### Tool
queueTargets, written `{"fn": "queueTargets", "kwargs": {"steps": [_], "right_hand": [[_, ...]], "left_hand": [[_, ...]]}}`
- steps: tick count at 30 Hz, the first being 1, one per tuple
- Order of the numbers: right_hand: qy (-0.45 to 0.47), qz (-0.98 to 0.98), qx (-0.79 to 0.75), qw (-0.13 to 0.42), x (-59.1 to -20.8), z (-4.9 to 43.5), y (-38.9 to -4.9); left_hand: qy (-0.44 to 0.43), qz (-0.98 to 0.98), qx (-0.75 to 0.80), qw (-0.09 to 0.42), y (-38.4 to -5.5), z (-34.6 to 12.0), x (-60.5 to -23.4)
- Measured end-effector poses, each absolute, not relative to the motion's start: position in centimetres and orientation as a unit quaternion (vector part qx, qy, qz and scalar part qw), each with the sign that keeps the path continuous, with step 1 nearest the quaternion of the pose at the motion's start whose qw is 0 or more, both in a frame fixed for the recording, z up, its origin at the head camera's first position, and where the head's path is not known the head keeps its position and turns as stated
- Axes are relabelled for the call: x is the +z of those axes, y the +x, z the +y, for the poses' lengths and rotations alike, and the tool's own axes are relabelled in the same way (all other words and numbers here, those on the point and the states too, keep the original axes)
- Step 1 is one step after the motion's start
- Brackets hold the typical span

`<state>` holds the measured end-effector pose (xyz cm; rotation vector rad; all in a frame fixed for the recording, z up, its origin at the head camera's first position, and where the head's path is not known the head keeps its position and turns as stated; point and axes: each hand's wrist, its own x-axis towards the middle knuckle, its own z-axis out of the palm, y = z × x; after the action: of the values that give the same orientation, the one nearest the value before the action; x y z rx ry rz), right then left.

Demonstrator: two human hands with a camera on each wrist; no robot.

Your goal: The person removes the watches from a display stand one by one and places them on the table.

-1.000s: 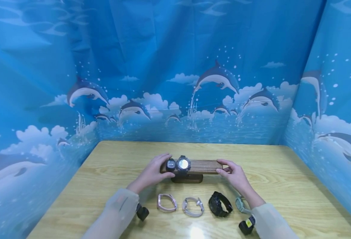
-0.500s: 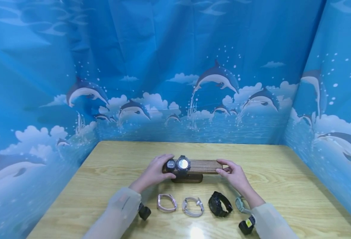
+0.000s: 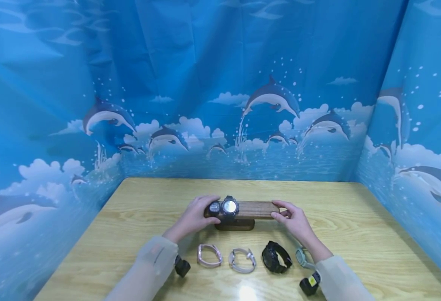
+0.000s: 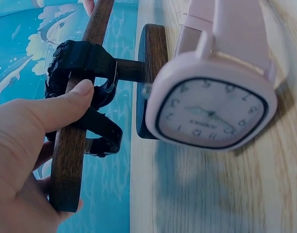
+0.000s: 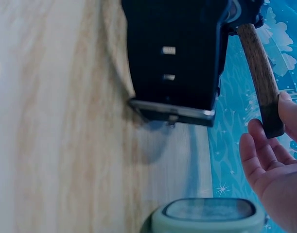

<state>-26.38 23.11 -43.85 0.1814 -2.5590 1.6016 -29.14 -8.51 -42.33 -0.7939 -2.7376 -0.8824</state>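
A wooden watch stand with a crossbar and foot stands on the table. Near the bar's left end sits a small black digital watch; beside it is a larger black watch with a bright round face. My left hand grips the small watch around the bar, thumb below and fingers above. In the left wrist view, its thumb covers part of the small watch's strap. My right hand pinches the bar's right end between thumb and fingers; its fingertips are clearer in the right wrist view.
Before the stand lie a pink watch, a pale watch, a big black watch and a mint-green watch. My right forearm passes close to the mint one. A blue dolphin curtain surrounds the wooden table.
My left hand has shifted slightly to the right along the bar, covering more of its left end. My right hand and the table watches have stayed put.
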Motion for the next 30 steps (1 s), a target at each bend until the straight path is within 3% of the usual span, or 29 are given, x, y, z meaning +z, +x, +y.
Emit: {"fn": "queueTargets", "kwargs": {"steps": [30], "right_hand": [[0.052, -0.842, 0.533, 0.059, -43.7, 23.0, -26.2]], "left_hand": [[-0.282, -0.891, -0.344, 0.092, -29.6, -10.1, -42.8]]}}
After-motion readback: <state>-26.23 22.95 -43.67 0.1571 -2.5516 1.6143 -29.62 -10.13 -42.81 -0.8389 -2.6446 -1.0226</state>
